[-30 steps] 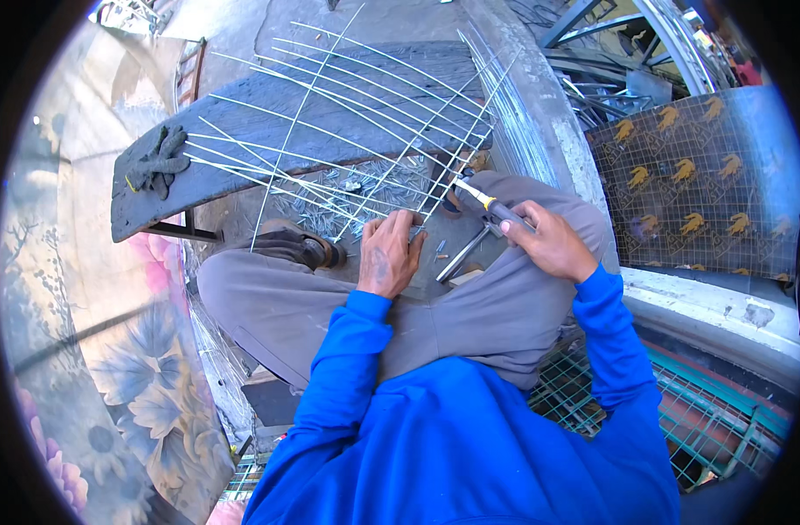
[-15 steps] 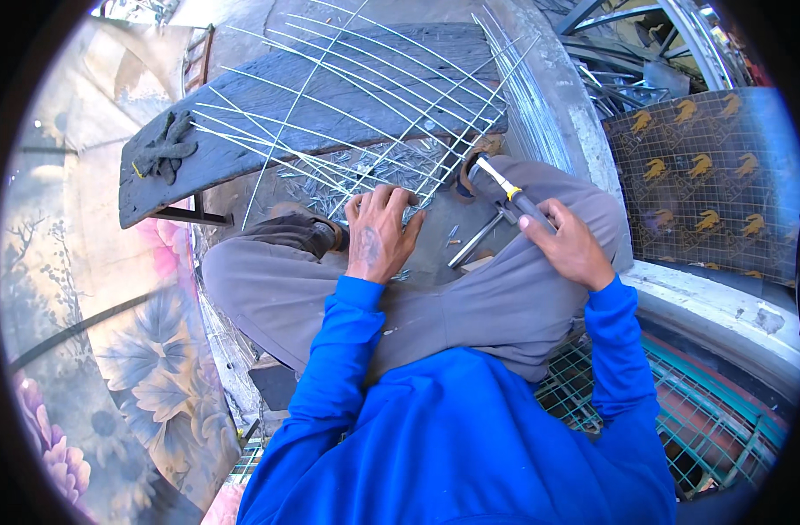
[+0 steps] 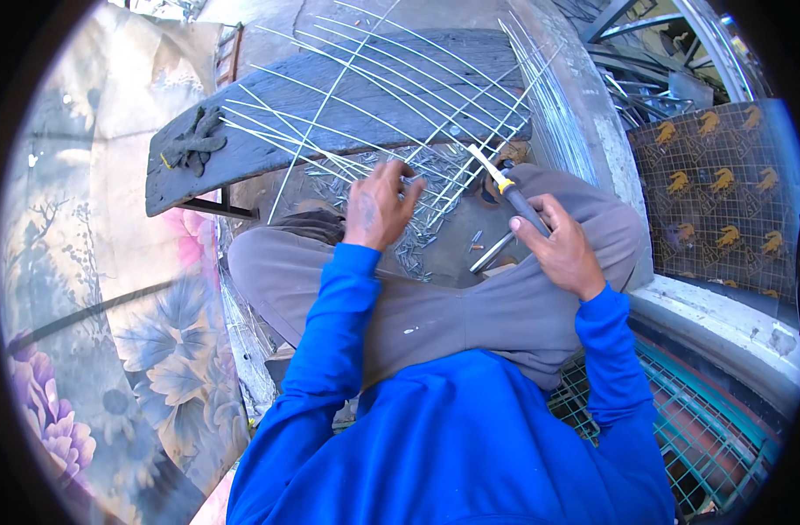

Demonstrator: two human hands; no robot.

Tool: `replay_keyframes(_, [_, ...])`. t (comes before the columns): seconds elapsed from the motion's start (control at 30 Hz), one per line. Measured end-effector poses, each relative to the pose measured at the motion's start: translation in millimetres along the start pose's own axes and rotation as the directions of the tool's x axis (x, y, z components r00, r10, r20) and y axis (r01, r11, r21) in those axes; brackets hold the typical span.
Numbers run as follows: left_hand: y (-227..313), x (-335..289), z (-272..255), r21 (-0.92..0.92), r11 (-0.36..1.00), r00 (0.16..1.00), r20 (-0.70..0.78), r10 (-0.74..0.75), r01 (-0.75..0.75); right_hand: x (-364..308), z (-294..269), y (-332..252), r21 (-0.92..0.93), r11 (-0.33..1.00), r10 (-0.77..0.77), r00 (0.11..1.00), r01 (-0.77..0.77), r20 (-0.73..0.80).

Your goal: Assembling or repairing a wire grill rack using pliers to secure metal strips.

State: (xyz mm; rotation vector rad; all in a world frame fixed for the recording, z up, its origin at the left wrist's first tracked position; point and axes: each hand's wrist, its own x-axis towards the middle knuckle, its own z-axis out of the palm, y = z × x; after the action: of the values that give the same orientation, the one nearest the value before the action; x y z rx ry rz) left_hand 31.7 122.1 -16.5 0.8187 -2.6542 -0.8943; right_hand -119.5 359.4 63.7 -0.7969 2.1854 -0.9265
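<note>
A lattice of thin pale metal rods (image 3: 378,80), crossing one another, lies over the dark wooden bench (image 3: 268,96), and its near corner reaches toward my legs. Just short of that corner is my left hand (image 3: 380,208), bent at the knuckles, with thumb and index finger apart; whether its fingertips touch a rod is hard to see. My right hand (image 3: 562,249) grips the dark handle of a hand tool (image 3: 524,206) with a yellow collar and a pale, straight shaft. The shaft points up and left, its tip by the lattice's right-hand edge.
Short cut metal pieces (image 3: 413,249) litter the ground between my legs, near a metal bar (image 3: 492,252). A dark glove (image 3: 194,144) lies on the bench's left end. A bundle of long rods (image 3: 553,118) runs along the right. A patterned dark panel (image 3: 723,184) stands farther right.
The view has shifted, so the scene sits farther right. My left hand has moved left and slightly away from me over the lattice's near corner. The right hand still grips the tool.
</note>
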Motion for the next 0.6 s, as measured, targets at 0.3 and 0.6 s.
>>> replay_keyframes(0.3, [22.7,-33.5,10.5,0.154,0.982,0.991,-0.053,0.119,-0.110,15.0,35.1,-33.6,0.022,0.998,-0.057,0.989,0.054,0.134])
replay_keyframes(0.6, [17.1,-34.5,20.5,0.112,0.989,0.993,-0.062,0.104,-0.096,37.5,20.5,-37.3,-0.038,0.999,0.004,0.987,0.002,0.160])
